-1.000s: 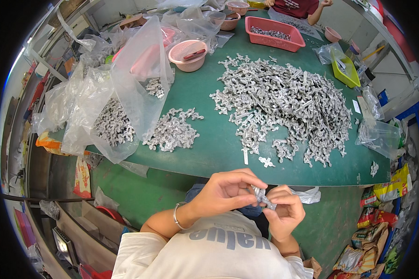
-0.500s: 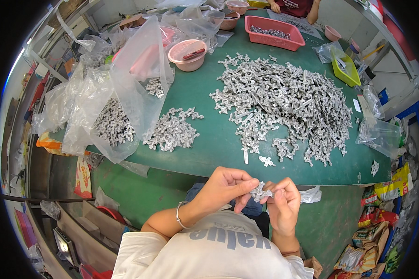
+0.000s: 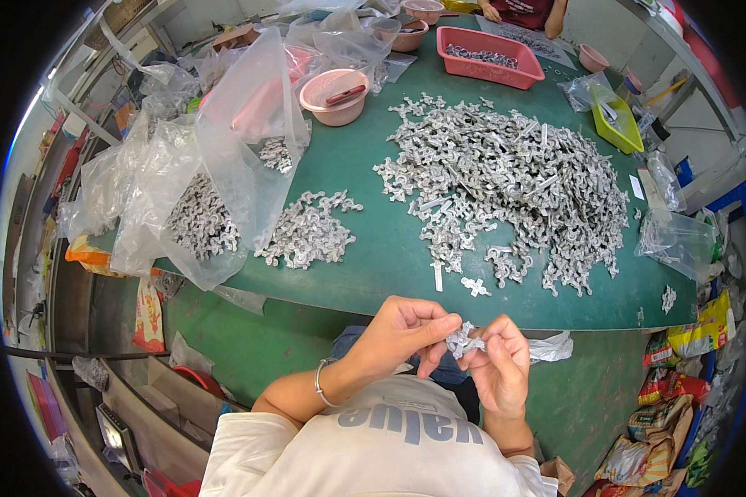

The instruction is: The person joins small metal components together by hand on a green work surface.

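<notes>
Close to my body, below the table's near edge, my left hand [image 3: 409,331] pinches a small grey metal casting [image 3: 462,340] between thumb and fingers. My right hand [image 3: 502,364] grips the other side of the same casting, its fingertips curled against it. Just beyond my hands, a single cross-shaped casting [image 3: 476,287] lies on the green table [image 3: 365,294]. Behind it spreads a large heap of similar grey castings [image 3: 514,182]. Further left lies a smaller pile of castings [image 3: 308,232].
Clear plastic bags [image 3: 249,141] with castings in and behind them stand at the left. A pink bowl [image 3: 333,98] holds a red-handled tool. Further back are a pink tray [image 3: 489,68] of metal parts and a yellow-green basket [image 3: 617,124]. Another person's hand [image 3: 491,13] shows at the far side.
The casting has tilted slightly between my fingers, and my right hand has shifted a little to the left. The piles look the same.
</notes>
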Tool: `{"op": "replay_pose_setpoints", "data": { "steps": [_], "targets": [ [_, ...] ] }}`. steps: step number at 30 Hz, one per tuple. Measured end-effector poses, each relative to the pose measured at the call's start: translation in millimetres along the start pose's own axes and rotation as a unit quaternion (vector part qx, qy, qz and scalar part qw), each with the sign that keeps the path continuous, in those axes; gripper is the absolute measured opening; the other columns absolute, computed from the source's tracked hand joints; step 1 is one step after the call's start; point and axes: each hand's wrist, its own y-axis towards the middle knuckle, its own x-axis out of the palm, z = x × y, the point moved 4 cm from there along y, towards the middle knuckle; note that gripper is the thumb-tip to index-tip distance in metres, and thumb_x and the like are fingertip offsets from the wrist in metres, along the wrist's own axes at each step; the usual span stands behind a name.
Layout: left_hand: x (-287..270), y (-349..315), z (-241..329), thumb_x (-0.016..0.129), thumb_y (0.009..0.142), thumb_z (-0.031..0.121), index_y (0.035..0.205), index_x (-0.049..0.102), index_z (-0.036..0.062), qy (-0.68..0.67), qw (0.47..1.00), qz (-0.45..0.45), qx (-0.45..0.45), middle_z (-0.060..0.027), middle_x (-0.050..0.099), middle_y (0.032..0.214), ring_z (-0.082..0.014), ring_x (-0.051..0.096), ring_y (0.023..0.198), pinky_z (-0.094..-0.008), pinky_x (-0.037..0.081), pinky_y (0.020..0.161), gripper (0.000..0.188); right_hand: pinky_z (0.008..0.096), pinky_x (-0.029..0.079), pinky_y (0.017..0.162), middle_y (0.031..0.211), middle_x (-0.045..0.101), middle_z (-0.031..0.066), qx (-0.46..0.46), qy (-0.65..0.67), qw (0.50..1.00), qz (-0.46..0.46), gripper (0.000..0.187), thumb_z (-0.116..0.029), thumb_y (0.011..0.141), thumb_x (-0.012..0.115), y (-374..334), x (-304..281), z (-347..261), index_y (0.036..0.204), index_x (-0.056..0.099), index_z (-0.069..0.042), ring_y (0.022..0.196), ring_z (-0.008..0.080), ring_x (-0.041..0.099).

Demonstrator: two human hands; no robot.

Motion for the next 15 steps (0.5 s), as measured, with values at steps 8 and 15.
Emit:
{"op": "replay_pose_setpoints", "data": {
  "steps": [8, 15],
  "targets": [
    [0.0, 0.4, -0.6, 0.054, 0.085, 0.019, 0.068, 0.054, 0.0002, -0.015, 1.0, 0.006, 0.004, -0.0033, 0.052, 0.054, -0.0099, 0.048, 0.039, -0.0205, 0.036, 0.036, 0.026, 0.0286, 0.043, 0.062, 0.08, 0.055, 0.0123, 0.01, 0.015, 1.0, 0.003, 0.009, -0.009, 0.086, 0.049, -0.3, 0.6, 3.2, 0.087, 0.046, -0.001, 0.071, 0.0173, 0.056],
    [-4.7, 7.2, -7.8, 0.05, 0.088, 0.019, 0.096, 0.055, -0.0021, -0.017, 0.998, -0.021, 0.051, -0.005, 0.056, 0.072, -0.0097, 0.054, 0.063, -0.0216, 0.044, 0.054, 0.024, 0.0311, 0.045, 0.065, 0.082, 0.057, 0.0132, -0.123, -0.12, 0.983, 0.059, 0.006, -0.003, 0.083, 0.05, -1.1, -3.7, 4.2, 0.087, 0.046, -0.001, 0.072, 0.0192, 0.057]
  ]
}}
